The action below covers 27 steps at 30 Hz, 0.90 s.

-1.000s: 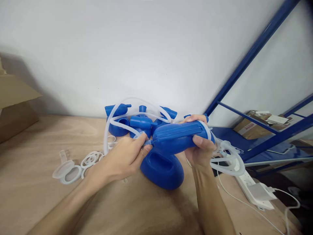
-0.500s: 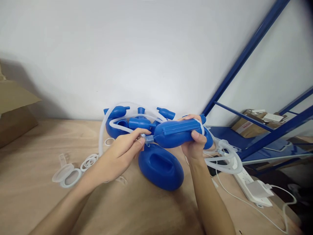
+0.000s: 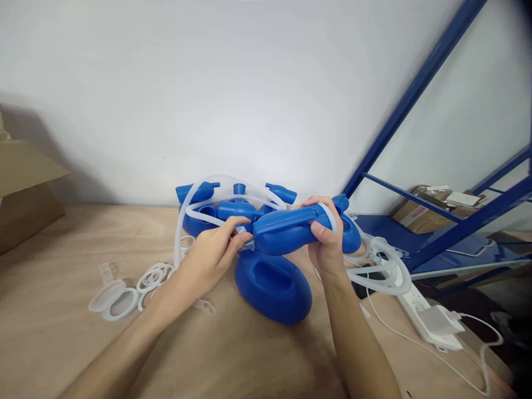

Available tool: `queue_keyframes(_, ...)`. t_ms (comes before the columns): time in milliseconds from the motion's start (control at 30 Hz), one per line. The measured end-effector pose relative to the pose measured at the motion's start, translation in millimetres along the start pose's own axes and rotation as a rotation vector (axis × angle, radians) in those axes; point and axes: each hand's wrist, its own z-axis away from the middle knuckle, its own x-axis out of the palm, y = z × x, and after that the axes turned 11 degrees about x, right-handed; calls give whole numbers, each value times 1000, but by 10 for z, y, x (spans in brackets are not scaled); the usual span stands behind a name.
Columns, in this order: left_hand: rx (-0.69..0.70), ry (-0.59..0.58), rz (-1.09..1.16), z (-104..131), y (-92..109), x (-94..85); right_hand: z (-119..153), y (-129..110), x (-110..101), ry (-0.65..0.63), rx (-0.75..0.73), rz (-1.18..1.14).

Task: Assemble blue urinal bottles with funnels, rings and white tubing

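The right hand's (image 3: 326,244) fingers clamp a blue bottle (image 3: 280,231) at twelve o'clock from a blue jug (image 3: 272,288) on the desk (image 3: 62,282), while the left hand's (image 3: 214,246) pinch a clear connector (image 3: 248,245) at the bottle's nine o'clock end, best kept straight.

A workshop or small assembly corner is suggested. A plain wooden worktop (image 3: 62,354) is set against a bare pale wall (image 3: 208,100); blue plastic vessels (image 3: 274,296), milky tubing (image 3: 179,235) and loose pale rings (image 3: 154,275) are gathered there in multiples. Cardboard (image 3: 411,213) is stored on a blue rack (image 3: 403,111), and a power strip (image 3: 415,305) is laid near the worktop's edge.
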Motion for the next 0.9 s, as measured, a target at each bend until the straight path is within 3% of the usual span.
queue_keyframes(100,22,-77,39,6,24,-40,-13,0,19,32,-5,-25)
queue_keyframes(300,111,-80,21,-4,-37,-69,-9,-60,38,43,-8,-59)
queue_keyframes(467,41,-156,19,-16,-46,-124,-17,-81,44,40,56,-119)
queue_keyframes(633,-49,-145,115,-6,-26,-135,-9,-86,88,39,123,-95)
queue_keyframes(900,20,-300,9,41,-79,-194,9,-41,103,17,195,-38)
